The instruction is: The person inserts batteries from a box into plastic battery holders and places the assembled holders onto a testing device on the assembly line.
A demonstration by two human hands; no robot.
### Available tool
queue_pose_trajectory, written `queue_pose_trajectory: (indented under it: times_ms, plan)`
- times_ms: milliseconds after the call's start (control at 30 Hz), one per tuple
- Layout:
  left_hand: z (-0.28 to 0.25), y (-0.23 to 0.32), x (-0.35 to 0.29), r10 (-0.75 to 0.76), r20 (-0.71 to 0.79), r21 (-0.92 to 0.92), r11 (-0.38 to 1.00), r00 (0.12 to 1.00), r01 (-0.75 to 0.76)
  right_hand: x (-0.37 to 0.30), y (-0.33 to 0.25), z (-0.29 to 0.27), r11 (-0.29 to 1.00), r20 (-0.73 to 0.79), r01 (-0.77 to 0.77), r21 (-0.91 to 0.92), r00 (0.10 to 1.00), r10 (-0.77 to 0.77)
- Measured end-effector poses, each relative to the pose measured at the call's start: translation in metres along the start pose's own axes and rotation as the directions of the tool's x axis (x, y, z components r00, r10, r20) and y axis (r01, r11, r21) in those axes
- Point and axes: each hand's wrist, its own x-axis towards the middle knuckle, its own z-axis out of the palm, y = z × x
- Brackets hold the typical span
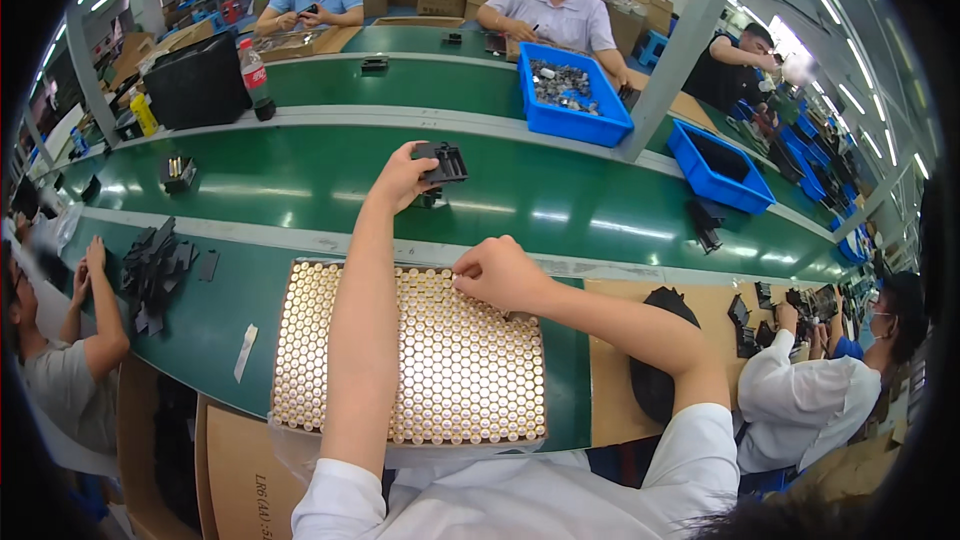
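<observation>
My left hand (402,178) is closed on a black plastic battery case (446,162), held over the green conveyor belt with its open compartments showing. A second dark case (432,199) shows partly below it. In front of me stands a wide block of upright batteries (465,380), packed tightly with their metal ends up. Across its far edge reaches my right hand (500,272), fingertips pinched down at the batteries. What lies between those fingers is hidden. My left forearm covers a strip of the block.
Black plastic pieces (152,270) lie heaped at left, beside a co-worker. A case with batteries (178,173) rests on the belt. Blue bins (575,128) stand beyond it, near a bottle (254,80). A round black object (665,355) lies on cardboard at right, near another co-worker.
</observation>
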Motion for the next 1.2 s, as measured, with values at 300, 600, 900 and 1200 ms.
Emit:
queue_pose_trajectory:
  times_ms: [300,600,900,1200]
  plan:
    - [0.004,0.004,-0.009,0.029,0.124,-0.016,1.000,0.992,-0.027,0.014,0.002,-0.041,0.992,0.054,0.091,-0.084,0.995,-0.087]
    - [0.005,0.005,-0.005,-0.038,0.186,0.069,0.997,0.982,0.026,0.105,0.024,-0.074,0.998,-0.143,0.051,0.021,0.989,-0.047]
    - [0.012,0.005,-0.005,0.009,0.133,0.019,1.000,0.991,-0.011,0.183,0.066,-0.044,0.943,-0.226,0.183,-0.279,0.942,-0.250]
    - [-0.005,0.008,0.004,0.049,0.024,0.168,0.984,0.998,-0.053,0.182,0.051,-0.031,0.990,-0.322,0.138,-0.008,0.937,-0.133]
